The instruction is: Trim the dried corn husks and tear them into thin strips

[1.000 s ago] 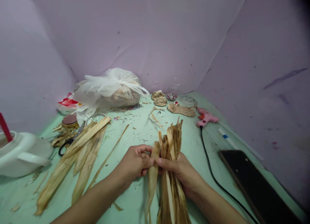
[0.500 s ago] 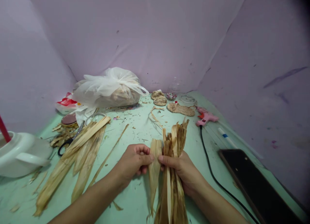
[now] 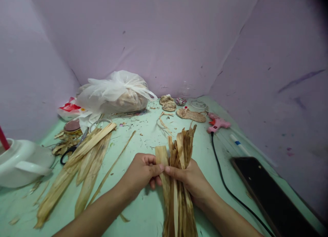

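My left hand (image 3: 148, 171) pinches a pale, flat strip of dried husk (image 3: 161, 155) near its upper end. Wrapped round an upright bundle of dried husk strips (image 3: 183, 199) is my right hand (image 3: 191, 178), its thumb also pressing on the pale strip. The strip lies against the bundle's left side, and the two thumbs almost meet on it. The bundle's ragged tops stick up above my right hand, and its lower end runs out of view. More loose husk strips (image 3: 60, 182) lie on the table to the left, partly over a pair of scissors (image 3: 69, 151).
A tied white plastic bag (image 3: 115, 93) sits at the back. Woven sole-shaped pieces (image 3: 191, 114), a pink glue gun (image 3: 217, 122) with a black cord, and a phone (image 3: 269, 196) are on the right. A white pot (image 3: 25, 165) stands at the left edge.
The pale strip held by my left hand has come up against the bundle; before, a gap showed between their lower parts. The bundle has shifted slightly left.
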### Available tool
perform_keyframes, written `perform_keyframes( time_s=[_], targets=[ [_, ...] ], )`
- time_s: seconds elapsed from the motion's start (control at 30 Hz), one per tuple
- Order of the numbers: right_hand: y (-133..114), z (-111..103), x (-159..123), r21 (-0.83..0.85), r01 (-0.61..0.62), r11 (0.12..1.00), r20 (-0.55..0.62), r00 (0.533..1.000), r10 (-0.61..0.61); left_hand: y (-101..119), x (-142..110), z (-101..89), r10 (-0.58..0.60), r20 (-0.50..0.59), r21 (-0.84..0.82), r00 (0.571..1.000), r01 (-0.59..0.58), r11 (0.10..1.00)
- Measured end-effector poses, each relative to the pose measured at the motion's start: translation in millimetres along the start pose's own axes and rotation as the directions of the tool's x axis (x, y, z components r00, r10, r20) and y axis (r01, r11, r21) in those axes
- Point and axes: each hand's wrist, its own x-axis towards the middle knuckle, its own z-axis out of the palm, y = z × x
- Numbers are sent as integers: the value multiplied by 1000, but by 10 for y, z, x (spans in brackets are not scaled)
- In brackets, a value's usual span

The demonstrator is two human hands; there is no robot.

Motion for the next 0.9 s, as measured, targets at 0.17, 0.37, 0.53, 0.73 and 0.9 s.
perform_keyframes(
  time_s=[0.17, 0.37, 0.53, 0.73, 0.9],
  targets=[
    [2, -7, 1, 8, -15, 1000, -51, 999, 15, 23, -10, 39, -17, -40, 73, 999, 20, 997],
    [-2, 32, -16, -64, -9, 998, -153, 988, -1, -33, -24, 97, 119, -114, 230, 986, -91, 969],
    [10, 45, -23, -74, -61, 995, -99, 994, 54, -67, -12, 91, 108, 33, 47, 994, -109, 993],
    [6, 3, 23, 12, -84, 996, -210, 974, 85, 108, -3, -139, 109, 105, -223, 988, -84, 971],
    [14, -14, 47, 10, -135, 991, -245, 960, 133, 415, -110, -447, 137, 100, -331, 986, -97, 939]
  ],
)
